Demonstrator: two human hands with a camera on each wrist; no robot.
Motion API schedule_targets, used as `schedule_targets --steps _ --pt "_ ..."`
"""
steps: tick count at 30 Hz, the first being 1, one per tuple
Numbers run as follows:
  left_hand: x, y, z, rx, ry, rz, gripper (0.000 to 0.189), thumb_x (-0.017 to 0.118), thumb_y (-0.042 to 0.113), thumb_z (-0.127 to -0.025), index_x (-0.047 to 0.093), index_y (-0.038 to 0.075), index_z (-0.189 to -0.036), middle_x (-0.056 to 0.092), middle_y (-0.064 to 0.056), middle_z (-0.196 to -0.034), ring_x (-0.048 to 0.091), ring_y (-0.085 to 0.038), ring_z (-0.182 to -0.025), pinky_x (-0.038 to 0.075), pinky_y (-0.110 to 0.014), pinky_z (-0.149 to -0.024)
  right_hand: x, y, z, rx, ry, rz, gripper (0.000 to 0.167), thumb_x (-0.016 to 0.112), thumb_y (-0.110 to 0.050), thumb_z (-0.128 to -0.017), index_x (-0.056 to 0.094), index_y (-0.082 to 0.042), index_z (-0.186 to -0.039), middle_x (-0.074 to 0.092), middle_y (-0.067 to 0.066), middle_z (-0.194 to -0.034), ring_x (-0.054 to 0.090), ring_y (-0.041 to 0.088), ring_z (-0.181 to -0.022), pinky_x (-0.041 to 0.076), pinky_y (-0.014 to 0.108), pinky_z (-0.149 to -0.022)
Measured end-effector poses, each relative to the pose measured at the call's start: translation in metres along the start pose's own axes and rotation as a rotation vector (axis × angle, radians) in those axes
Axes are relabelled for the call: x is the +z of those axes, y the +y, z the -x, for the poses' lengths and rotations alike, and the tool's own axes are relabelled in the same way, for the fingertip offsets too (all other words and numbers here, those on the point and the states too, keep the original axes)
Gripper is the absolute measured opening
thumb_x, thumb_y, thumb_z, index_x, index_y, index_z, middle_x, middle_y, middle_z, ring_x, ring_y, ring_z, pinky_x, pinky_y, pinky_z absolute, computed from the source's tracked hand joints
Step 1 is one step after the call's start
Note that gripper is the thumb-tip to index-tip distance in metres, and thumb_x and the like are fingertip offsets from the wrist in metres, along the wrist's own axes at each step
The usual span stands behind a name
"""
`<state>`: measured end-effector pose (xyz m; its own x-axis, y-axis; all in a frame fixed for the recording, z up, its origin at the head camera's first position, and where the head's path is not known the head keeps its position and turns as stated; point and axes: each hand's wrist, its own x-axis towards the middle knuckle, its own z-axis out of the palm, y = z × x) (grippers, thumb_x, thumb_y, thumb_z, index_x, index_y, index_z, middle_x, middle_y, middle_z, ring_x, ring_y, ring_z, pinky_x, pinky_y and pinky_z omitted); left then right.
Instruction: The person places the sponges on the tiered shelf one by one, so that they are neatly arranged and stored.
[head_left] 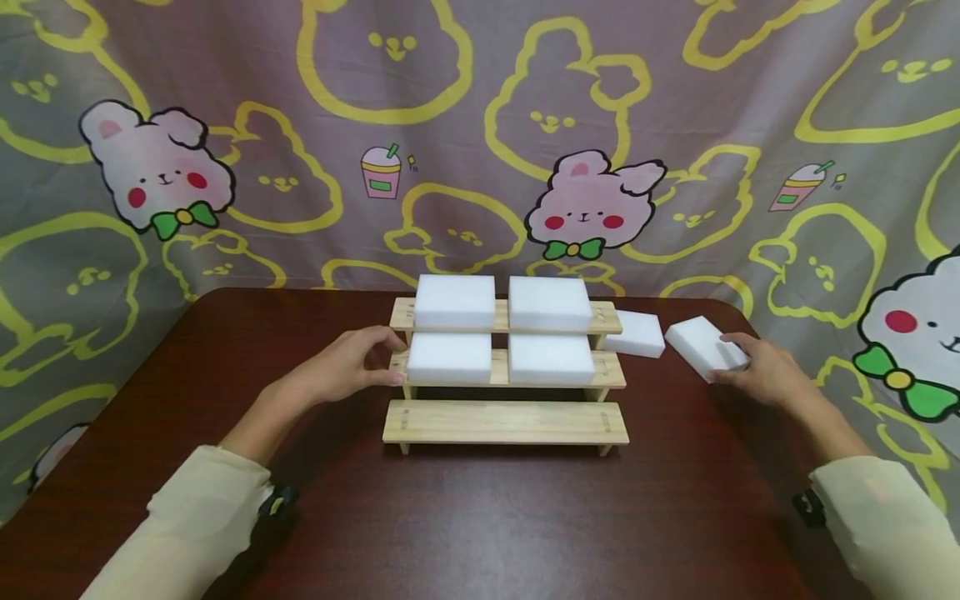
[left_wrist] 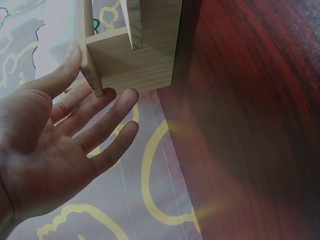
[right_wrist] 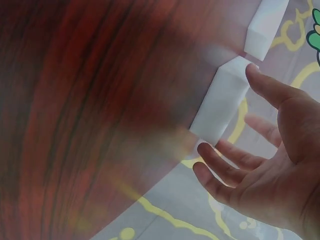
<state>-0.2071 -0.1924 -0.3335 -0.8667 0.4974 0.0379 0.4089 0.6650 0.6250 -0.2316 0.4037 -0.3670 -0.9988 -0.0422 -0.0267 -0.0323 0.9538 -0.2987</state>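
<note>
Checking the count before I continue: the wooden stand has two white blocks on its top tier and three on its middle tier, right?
Not quite: the middle tier holds two white blocks, not three, as the head view shows. The top tier does hold two.

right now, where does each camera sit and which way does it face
Head: on the head, facing forward and down at the wooden stand; left hand, right hand and forearms show.
Left wrist: worn there, facing the stand's end; left hand shows.
Right wrist: worn there, facing two white blocks; right hand shows.
Shared: head and right wrist views both catch the right hand and those blocks.
</note>
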Motion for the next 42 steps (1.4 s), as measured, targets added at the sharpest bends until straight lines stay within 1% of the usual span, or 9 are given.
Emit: schedule_targets --steps 3,7,10,13,20,25,33,38,42 --pt "0.0 0.0 0.0 -0.001 -0.001 0.001 0.041 0.08 0.015 -0.092 0.063 -0.005 -0.123 0.066 -0.02 -0.123 0.062 -0.033 -0.098 0.052 -0.039 -0.079 0.001 -0.001 0.0 0.034 0.005 -0.003 0.079 0.081 -0.028 -0.087 0.04 0.009 -0.143 0.048 0.043 -0.126 0.052 0.054 -0.099 0.047 0.064 -0.081" --pt "0.0 0.0 0.0 0.0 -0.003 0.001 0.041 0.08 0.015 -0.092 0.063 -0.005 -0.123 0.066 -0.02 -0.123 0.063 -0.032 -0.098 0.052 -0.039 -0.079 0.001 0.0 0.0 0.041 0.017 -0.002 0.075 0.081 -0.025 -0.087 0.041 0.01 -0.141 0.05 0.043 -0.123 0.053 0.053 -0.097 0.048 0.062 -0.079" --pt "0.0 -0.001 -0.001 0.002 -0.004 -0.001 0.041 0.08 0.015 -0.092 0.063 -0.005 -0.123 0.066 -0.02 -0.122 0.063 -0.031 -0.097 0.052 -0.039 -0.079 -0.002 0.0 0.001 0.018 0.035 -0.004 0.072 0.081 -0.026 -0.087 0.044 0.01 -0.138 0.054 0.042 -0.12 0.054 0.051 -0.096 0.048 0.06 -0.078" --pt "0.0 -0.001 -0.001 0.004 -0.004 -0.002 0.041 0.08 0.015 -0.092 0.063 -0.005 -0.123 0.066 -0.019 -0.121 0.063 -0.028 -0.096 0.052 -0.038 -0.078 -0.007 -0.002 0.003 -0.019 0.075 -0.018 0.07 0.082 -0.026 -0.086 0.048 0.01 -0.135 0.058 0.041 -0.117 0.056 0.049 -0.096 0.047 0.059 -0.077" --pt "-0.001 -0.001 0.0 -0.001 -0.002 -0.004 0.041 0.08 0.015 -0.093 0.063 -0.005 -0.123 0.066 -0.02 -0.122 0.064 -0.03 -0.098 0.053 -0.039 -0.079 -0.018 -0.015 0.004 -0.103 0.193 -0.034 0.062 0.086 -0.023 -0.083 0.057 0.009 -0.127 0.065 0.036 -0.105 0.062 0.044 -0.088 0.046 0.042 -0.068" --pt "-0.001 0.0 0.0 -0.004 -0.005 0.001 0.041 0.08 0.015 -0.093 0.062 -0.005 -0.123 0.066 -0.02 -0.122 0.064 -0.032 -0.099 0.053 -0.039 -0.079 -0.023 -0.024 0.006 -0.119 0.198 -0.067 0.059 0.086 -0.02 -0.084 0.058 0.011 -0.126 0.066 0.034 -0.1 0.066 0.043 -0.085 0.048 0.038 -0.063" --pt "-0.001 0.0 0.0 -0.001 -0.008 0.003 0.041 0.08 0.014 -0.093 0.062 -0.006 -0.124 0.066 -0.021 -0.124 0.064 -0.033 -0.1 0.053 -0.04 -0.081 -0.031 -0.037 0.01 -0.151 0.21 -0.096 0.058 0.084 -0.019 -0.084 0.059 0.011 -0.127 0.064 0.034 -0.106 0.065 0.043 -0.086 0.048 0.037 -0.062" --pt "-0.001 0.0 0.0 0.001 -0.008 0.0 0.04 0.08 0.014 -0.093 0.062 -0.006 -0.123 0.066 -0.021 -0.123 0.064 -0.03 -0.098 0.054 -0.039 -0.08 -0.035 -0.044 0.013 -0.196 0.225 -0.118 0.052 0.084 -0.017 -0.083 0.062 0.007 -0.124 0.064 0.031 -0.108 0.064 0.041 -0.086 0.047 0.035 -0.062" --pt "0.0 0.0 0.0 0.01 -0.008 0.001 0.04 0.08 0.013 -0.093 0.062 -0.006 -0.123 0.066 -0.021 -0.122 0.065 -0.029 -0.097 0.054 -0.039 -0.079 -0.036 -0.048 0.015 -0.209 0.221 -0.132 0.049 0.083 -0.016 -0.084 0.062 0.004 -0.124 0.063 0.03 -0.111 0.062 0.04 -0.087 0.045 0.035 -0.061"
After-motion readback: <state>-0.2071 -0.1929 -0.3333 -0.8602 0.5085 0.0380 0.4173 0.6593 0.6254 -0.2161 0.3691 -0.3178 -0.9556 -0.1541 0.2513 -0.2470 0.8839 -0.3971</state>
